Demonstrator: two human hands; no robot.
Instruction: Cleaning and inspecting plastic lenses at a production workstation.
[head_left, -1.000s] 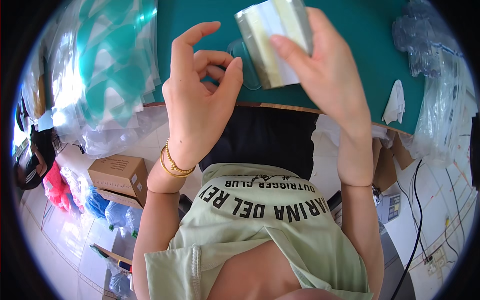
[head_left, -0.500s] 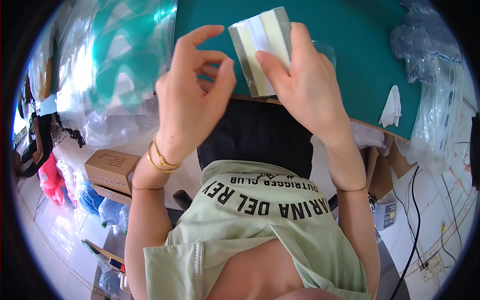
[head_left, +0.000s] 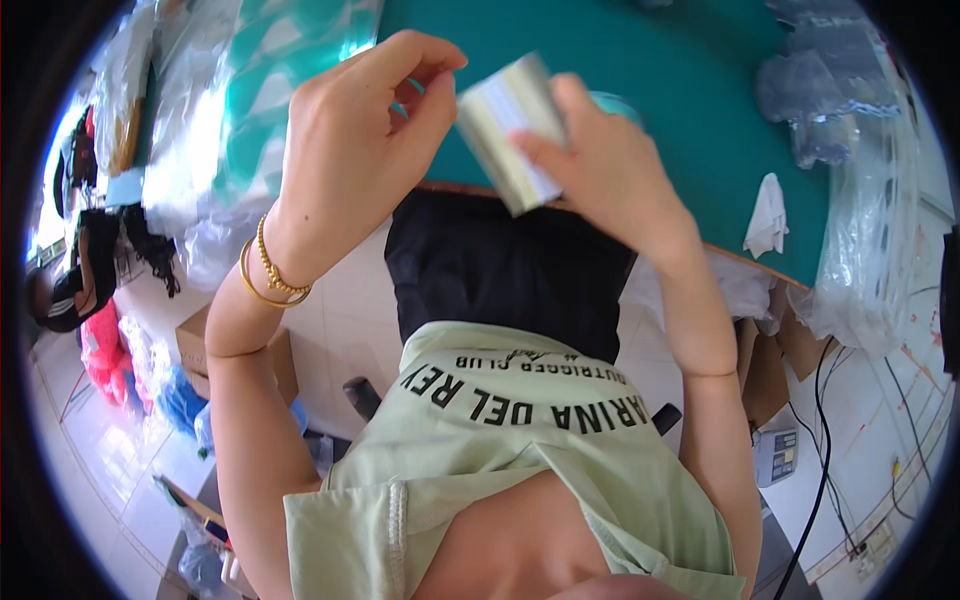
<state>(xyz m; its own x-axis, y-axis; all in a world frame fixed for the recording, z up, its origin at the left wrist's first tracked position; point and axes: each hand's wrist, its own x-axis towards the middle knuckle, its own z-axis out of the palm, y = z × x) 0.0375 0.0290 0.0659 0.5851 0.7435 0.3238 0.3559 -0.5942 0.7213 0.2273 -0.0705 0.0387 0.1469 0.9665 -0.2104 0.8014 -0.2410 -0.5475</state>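
from here, the right grip (head_left: 615,165) pinches a flat, rectangular, cream-and-grey striped packet (head_left: 500,118) over the near edge of the green worktop (head_left: 700,90), far end slanting left; beside that end, the left grip (head_left: 365,130) is curled, whether pressed together i can't tell.

This looks like a workshop — green worktable (head_left: 700,120), plastic sheets (head_left: 265,110), cardboard box (head_left: 285,365).

Striped packet (head_left: 500,130) in right fingers (head_left: 571,97)

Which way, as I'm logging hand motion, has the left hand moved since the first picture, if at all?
Yes: the left hand has moved left against the plastic sheets, now overlapping them in view.
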